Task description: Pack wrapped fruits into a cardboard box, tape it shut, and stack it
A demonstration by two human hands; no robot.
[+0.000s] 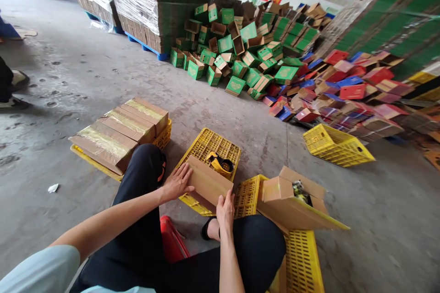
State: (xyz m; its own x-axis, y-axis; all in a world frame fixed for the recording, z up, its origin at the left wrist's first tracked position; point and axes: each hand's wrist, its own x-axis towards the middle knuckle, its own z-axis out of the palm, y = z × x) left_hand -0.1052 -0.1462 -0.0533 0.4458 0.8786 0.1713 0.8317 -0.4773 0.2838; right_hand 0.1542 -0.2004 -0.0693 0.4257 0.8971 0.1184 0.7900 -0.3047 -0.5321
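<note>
Left hand [177, 184], flat and open-fingered at nine o'clock, and right hand [225, 213], curled round the four-o'clock corner, likely steady the cardboard carton [210, 182] beside the tape dispenser [217, 162].

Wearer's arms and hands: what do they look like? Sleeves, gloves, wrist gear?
Left arm: plain pale blue short sleeve, forearm bare below it. Right arm: bare forearm, sleeve not in view. Left hand and right hand: ungloved, no watch or cables visible.
</note>
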